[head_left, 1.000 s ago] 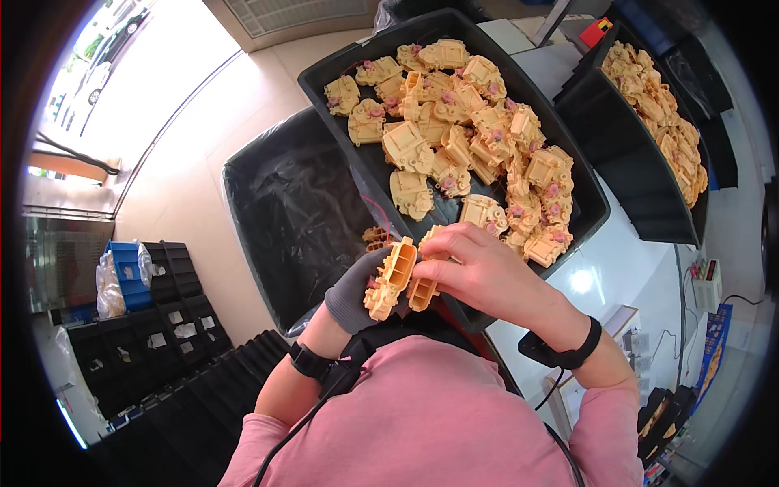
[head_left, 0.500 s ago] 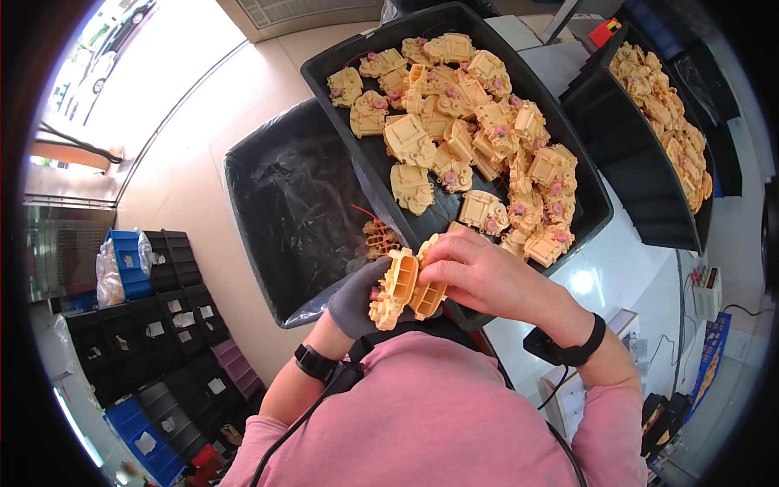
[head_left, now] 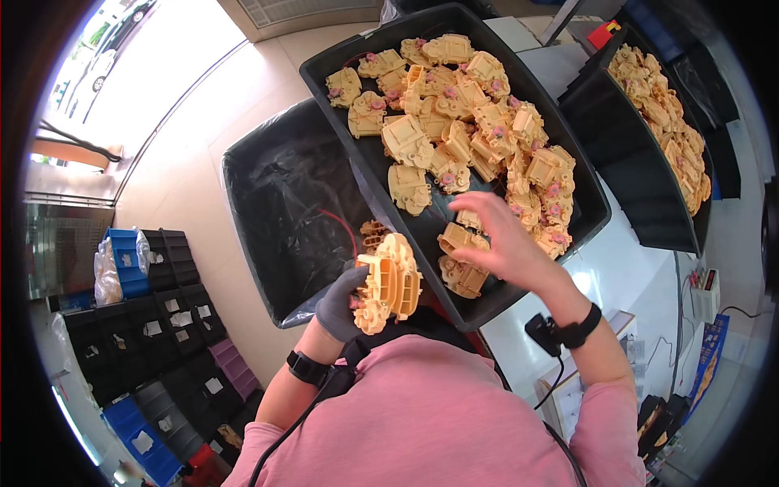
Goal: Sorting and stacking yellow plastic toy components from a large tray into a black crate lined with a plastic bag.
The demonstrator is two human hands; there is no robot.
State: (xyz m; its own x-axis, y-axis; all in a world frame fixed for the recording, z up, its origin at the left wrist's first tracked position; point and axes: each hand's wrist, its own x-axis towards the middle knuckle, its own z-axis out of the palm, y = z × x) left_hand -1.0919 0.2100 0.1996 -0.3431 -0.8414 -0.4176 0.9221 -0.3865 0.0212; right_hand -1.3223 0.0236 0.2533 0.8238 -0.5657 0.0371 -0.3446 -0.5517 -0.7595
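Observation:
My left hand (head_left: pixel 341 304), in a dark grey glove, is closed around a cream-yellow plastic housing (head_left: pixel 398 284) with ribbed compartments. It is held in front of my body; what I hold may be two pieces stacked together, but I cannot tell. A red wire (head_left: pixel 342 223) curves up beside it. My right hand (head_left: pixel 515 243) is bare and hovers over the near end of a black tray (head_left: pixel 596 203). Its thumb and fingers are spread around a loose housing (head_left: pixel 461 240); whether the thumb touches it is unclear. Another housing (head_left: pixel 464 277) lies by the tray's near edge.
Many similar housings with pink spots (head_left: pixel 454 97) fill the tray. Left of it, lower down, a bin lined with black plastic (head_left: pixel 284 195) holds some orange-brown parts (head_left: pixel 375 234). A tilted black bin (head_left: pixel 641 154) of housings stands at right. Stacked drawers (head_left: pixel 146 341) are at far left.
My right hand has moved away from my left, up and right over the tray, and its fingers have spread. The left hand has turned the housing more upright. The red wire has swung up.

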